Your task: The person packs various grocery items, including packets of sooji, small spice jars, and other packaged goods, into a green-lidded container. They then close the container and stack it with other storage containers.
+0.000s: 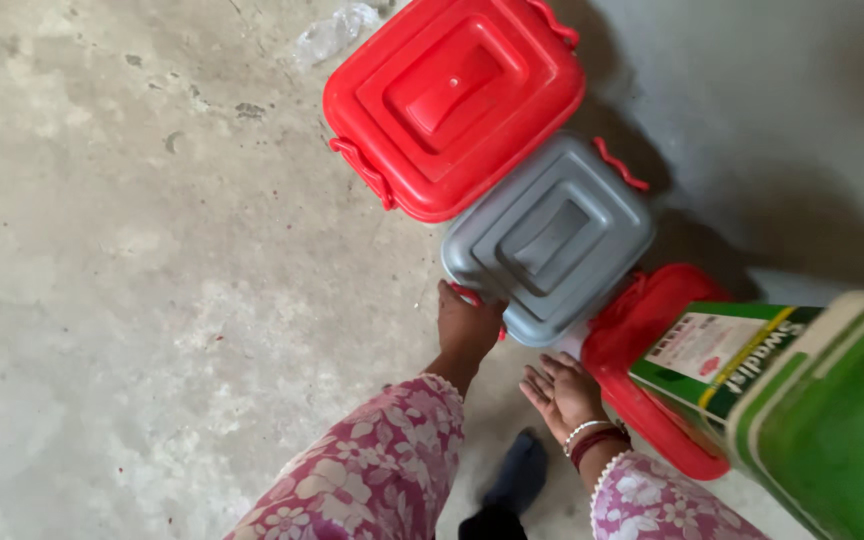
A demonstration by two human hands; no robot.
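Observation:
A grey square lidded container (552, 235) with red side latches stands on the concrete floor between two red ones. My left hand (467, 328) reaches down to its near left edge, with the fingers closed around the red latch (467, 294) there. My right hand (560, 392), with bangles at the wrist, is held palm up and fingers apart just below the grey container. It is next to a smaller red container (642, 325). Both my sleeves are pink with a floral print.
A large red lidded container (452, 100) sits behind the grey one, touching it. A green rectangular tin (812, 400) overlaps the smaller red container at the right. A crumpled clear plastic bottle (332, 30) lies at the top. A dark shoe (517, 475) shows between my arms.

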